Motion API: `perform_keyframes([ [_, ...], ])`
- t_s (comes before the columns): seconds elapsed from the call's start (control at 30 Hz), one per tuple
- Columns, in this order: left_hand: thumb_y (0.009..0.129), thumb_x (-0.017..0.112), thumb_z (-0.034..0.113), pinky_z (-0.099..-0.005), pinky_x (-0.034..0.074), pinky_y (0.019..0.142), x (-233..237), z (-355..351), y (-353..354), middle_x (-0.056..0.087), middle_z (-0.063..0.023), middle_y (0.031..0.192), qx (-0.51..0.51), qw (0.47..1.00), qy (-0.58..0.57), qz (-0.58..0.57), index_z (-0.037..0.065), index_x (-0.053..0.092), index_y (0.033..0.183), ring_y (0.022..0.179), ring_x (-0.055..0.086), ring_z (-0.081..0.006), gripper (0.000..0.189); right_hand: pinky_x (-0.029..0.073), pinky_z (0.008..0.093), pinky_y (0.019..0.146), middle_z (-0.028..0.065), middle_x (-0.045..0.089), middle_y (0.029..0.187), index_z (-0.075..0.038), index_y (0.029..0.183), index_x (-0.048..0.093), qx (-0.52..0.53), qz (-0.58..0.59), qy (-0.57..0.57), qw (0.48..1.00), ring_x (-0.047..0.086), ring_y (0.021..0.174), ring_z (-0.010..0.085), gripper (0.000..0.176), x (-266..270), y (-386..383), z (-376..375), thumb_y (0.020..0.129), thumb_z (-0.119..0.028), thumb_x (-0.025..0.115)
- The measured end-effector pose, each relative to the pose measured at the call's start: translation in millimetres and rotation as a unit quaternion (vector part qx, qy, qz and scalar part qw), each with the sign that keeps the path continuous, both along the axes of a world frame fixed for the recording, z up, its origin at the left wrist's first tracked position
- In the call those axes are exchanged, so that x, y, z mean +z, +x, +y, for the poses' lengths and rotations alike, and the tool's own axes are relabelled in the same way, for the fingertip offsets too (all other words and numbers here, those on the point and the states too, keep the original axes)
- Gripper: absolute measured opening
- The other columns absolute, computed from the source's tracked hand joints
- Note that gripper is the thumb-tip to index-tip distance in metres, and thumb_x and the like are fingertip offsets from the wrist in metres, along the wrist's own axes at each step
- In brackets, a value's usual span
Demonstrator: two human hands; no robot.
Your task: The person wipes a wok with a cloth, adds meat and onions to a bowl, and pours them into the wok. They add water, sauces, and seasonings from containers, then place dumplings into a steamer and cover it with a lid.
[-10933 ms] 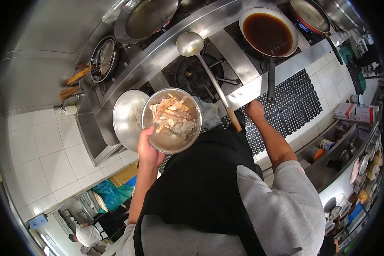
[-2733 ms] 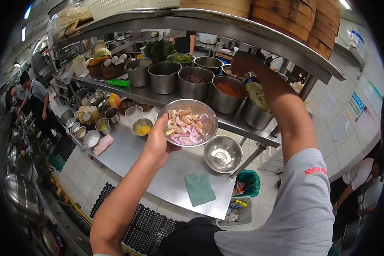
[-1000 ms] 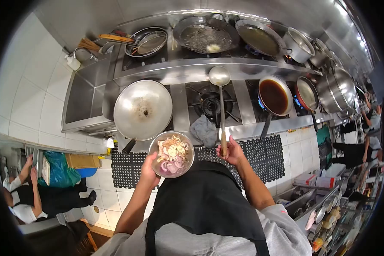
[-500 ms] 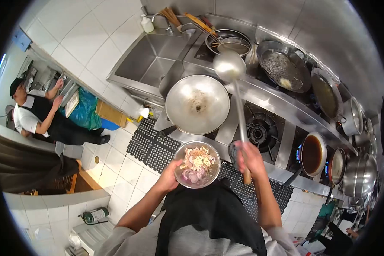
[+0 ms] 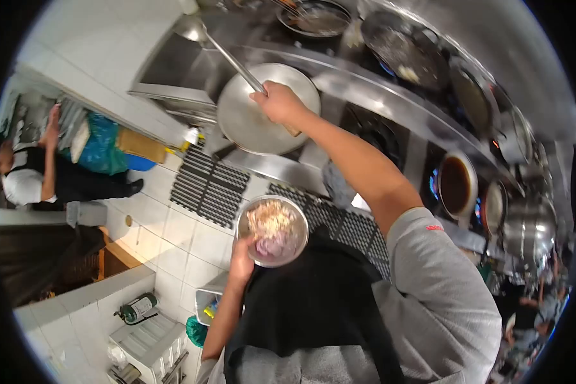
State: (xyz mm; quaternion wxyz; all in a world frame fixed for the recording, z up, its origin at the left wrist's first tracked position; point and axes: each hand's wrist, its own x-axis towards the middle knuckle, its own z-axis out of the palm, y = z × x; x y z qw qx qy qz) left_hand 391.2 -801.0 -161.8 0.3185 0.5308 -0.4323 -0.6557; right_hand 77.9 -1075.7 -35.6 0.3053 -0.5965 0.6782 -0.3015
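Far to my left a co-worker in a white top and black apron bends at a counter, and black rubber mats lie on the tiled floor between us. My left hand is closed around the near rim of a round steel bowl, which I hold up against my apron, level, out over the mats and short of the stove. The bowl is shiny and shallow, heaped with pale chopped bits at the far side and purple onion slices at the near side — the picture is too blurred to name the pale pieces. Beyond it an empty steel wok sits on the range. My right hand is clenched on the handle of a long ladle, held above the wok — its cup points away to the upper left. Further right stands a pan of dark sauce.
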Motion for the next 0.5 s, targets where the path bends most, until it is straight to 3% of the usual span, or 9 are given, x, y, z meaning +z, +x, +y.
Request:
perform_keyframes([
  [0.07, 0.1, 0.048, 0.019, -0.0372, 0.051, 0.094, -10.8, -11.9, -33.3, 0.068, -0.0158, 0.116, -0.037, 0.995, 0.055, 0.079, -0.006, 0.066, 0.117, 0.106, 0.063, -0.0239, 0.035, 0.053, 0.0382, 0.06, 0.0123, 0.066, 0.071, 0.001, 0.095, 0.064, -0.009, -0.125, 0.007, 0.992, 0.067, 0.064, 0.0232, 0.032, 10.6, -26.5, 64.4, 0.096, -0.031, 0.066],
  [0.13, 0.096, 0.05, 0.02, -0.0362, 0.05, 0.094, 22.6, -30.1, -84.2, 0.068, -0.016, 0.114, -0.106, 0.99, 0.065, 0.071, -0.007, 0.065, 0.118, 0.107, 0.063, -0.0238, 0.038, 0.043, 0.0291, 0.047, 0.003, 0.057, 0.061, -0.001, 0.087, 0.061, -0.041, -0.222, 0.015, 0.974, 0.054, 0.051, 0.0105, 0.03, 18.2, -66.6, 148.6, 0.095, -0.028, 0.068],
  [0.17, 0.094, 0.051, 0.019, -0.0358, 0.049, 0.094, 28.4, -34.2, -110.9, 0.069, -0.0168, 0.113, -0.127, 0.989, 0.047, 0.063, -0.007, 0.065, 0.118, 0.107, 0.063, -0.0243, 0.039, 0.041, 0.0277, 0.045, 0.0015, 0.059, 0.063, -0.002, 0.086, 0.061, -0.033, -0.22, 0.025, 0.975, 0.053, 0.05, 0.0083, 0.026, 31.2, -88.0, 195.4, 0.096, -0.025, 0.067],
  [0.23, 0.091, 0.052, 0.019, -0.0382, 0.05, 0.095, 13.5, -42.9, -161.5, 0.069, -0.0222, 0.113, -0.188, 0.979, -0.052, 0.057, -0.007, 0.062, 0.121, 0.109, 0.064, -0.0304, 0.041, 0.039, 0.0262, 0.042, 0.0, 0.056, 0.063, -0.003, 0.096, 0.062, -0.114, -0.233, 0.062, 0.964, 0.048, 0.045, 0.0073, 0.017, 62.2, -107.5, 283.3, 0.095, -0.019, 0.069],
  [0.3, 0.091, 0.051, 0.018, -0.0435, 0.049, 0.098, -26.0, -45.8, -202.9, 0.067, -0.0278, 0.116, -0.283, 0.914, -0.284, -0.056, -0.005, 0.059, 0.126, 0.112, 0.063, -0.0398, 0.043, 0.039, 0.0254, 0.041, -0.0021, 0.055, 0.067, -0.004, 0.107, 0.061, -0.167, -0.236, 0.133, 0.948, 0.05, 0.045, 0.0068, 0.022, 92.2, -117.5, 358.5, 0.09, -0.011, 0.073],
  [0.4, 0.091, 0.051, 0.017, -0.049, 0.047, 0.099, -58.2, -35.3, -276.4, 0.065, -0.0306, 0.118, -0.261, 0.943, -0.197, -0.056, -0.002, 0.058, 0.129, 0.114, 0.061, -0.0467, 0.044, 0.04, 0.0225, 0.039, -0.0023, 0.054, 0.066, -0.006, 0.106, 0.06, -0.274, -0.346, 0.139, 0.887, 0.049, 0.042, 0.0064, 0.019, 102.9, -115.2, 444.5, 0.091, -0.008, 0.071],
  [0.5, 0.091, 0.054, 0.018, -0.05, 0.047, 0.099, -65.6, -30.8, -325.2, 0.066, -0.0288, 0.119, -0.304, 0.921, -0.217, -0.111, 0.0, 0.06, 0.128, 0.115, 0.061, -0.046, 0.041, 0.041, 0.0225, 0.039, -0.0023, 0.056, 0.066, -0.006, 0.106, 0.061, -0.331, -0.435, 0.108, 0.83, 0.049, 0.042, 0.0059, 0.018, 109.5, -100.9, 501.0, 0.092, -0.005, 0.072],
])
